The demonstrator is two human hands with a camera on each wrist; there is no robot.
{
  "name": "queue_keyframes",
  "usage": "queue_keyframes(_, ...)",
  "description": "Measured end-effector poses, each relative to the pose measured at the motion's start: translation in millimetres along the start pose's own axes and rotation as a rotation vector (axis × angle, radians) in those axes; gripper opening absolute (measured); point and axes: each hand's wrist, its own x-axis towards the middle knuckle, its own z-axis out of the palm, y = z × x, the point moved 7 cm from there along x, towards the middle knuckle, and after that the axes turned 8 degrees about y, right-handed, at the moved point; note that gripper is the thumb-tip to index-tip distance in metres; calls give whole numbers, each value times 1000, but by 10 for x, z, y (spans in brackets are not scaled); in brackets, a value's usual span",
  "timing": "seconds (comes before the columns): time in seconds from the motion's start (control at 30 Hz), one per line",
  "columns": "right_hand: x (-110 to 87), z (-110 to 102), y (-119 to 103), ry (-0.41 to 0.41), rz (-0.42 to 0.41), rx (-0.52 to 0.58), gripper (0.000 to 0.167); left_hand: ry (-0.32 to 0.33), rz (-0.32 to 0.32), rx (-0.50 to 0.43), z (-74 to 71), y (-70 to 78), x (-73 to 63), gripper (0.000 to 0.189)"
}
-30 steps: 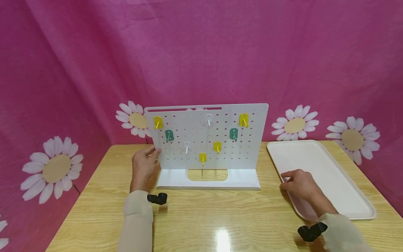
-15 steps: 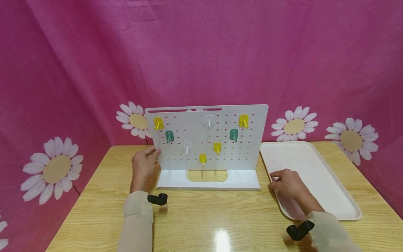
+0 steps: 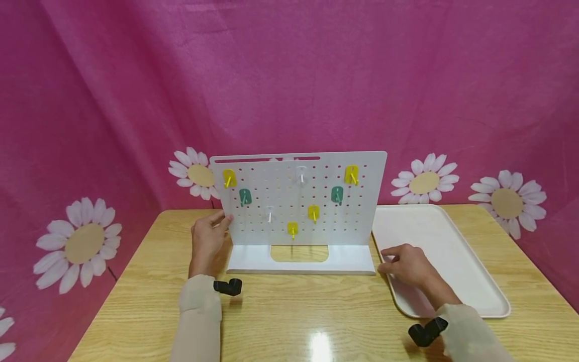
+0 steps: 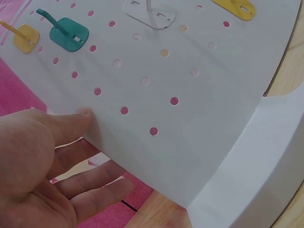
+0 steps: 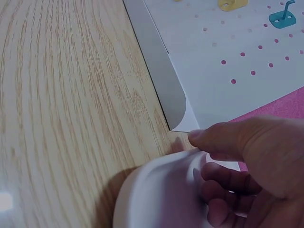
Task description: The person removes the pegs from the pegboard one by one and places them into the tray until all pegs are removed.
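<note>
A white pegboard point(image 3: 334, 221) stands upright on its base, carrying several yellow point(image 3: 229, 178), green point(image 3: 246, 197) and clear point(image 3: 301, 175) hooks. My left hand point(image 3: 208, 241) holds the board's left edge; in the left wrist view the thumb lies on the front face and the other fingers reach behind. At the right, my right hand point(image 3: 409, 266) pinches the left rim of a white tray point(image 3: 425, 226). The right wrist view has the thumb point(image 5: 209, 135) over the rim and the fingers curled on the tray's inner side. The tray's left side is close beside the base's right end.
Both things rest on a wooden table point(image 3: 271, 311). A pink curtain point(image 3: 289, 75) with white daisies hangs behind and along the sides. Each wrist wears a black camera mount point(image 3: 228, 286).
My right hand has slid the tray leftward, nearer the pegboard, slowing in the last half second. The left hand keeps its hold on the board's edge.
</note>
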Motion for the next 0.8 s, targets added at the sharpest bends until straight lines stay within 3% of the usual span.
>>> queue_keyframes(0.33,-1,39,-32,0,-32,-20,53,17,33,8,-1,-24,-20,38)
queue_keyframes(0.57,-1,24,-41,-16,-28,-9,55,12,9,-18,7,-33,-26,39)
queue_keyframes(0.8,-12,-210,-126,86,-179,12,44,23,25,-33,23,-9,-15,38)
